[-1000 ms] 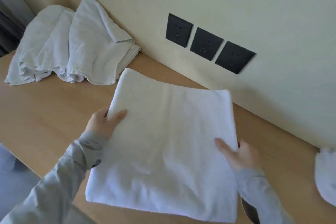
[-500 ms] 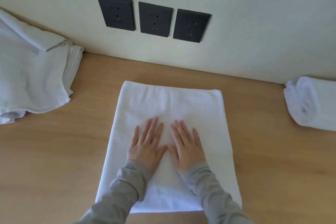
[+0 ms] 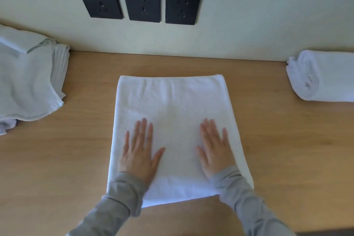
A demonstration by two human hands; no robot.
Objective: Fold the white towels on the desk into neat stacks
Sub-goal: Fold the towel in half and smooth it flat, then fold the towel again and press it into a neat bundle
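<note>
- Behind a light wooden bench (image 3: 277,149) rises a pale cream wall (image 3: 249,15), which carries three black square socket plates (image 3: 142,3) in a row.
- A white rectangular terry towel (image 3: 172,105), folded flat, lies in the middle of the bench, with its far edge near the wall.
- The left hand (image 3: 138,151) rests palm down on the towel's near-left part and the right hand (image 3: 215,149) on its near-right part, the two apart from each other.
- The fingers (image 3: 142,130) of both hands lie straight and close together, thumbs angled inward, gripping nothing.
- Grey sleeves (image 3: 118,197) cover both wrists.
- A loose heap of white towels (image 3: 28,78) sits at the left against the wall, and a rolled white towel (image 3: 321,76) lies at the right, both apart from the folded one.
</note>
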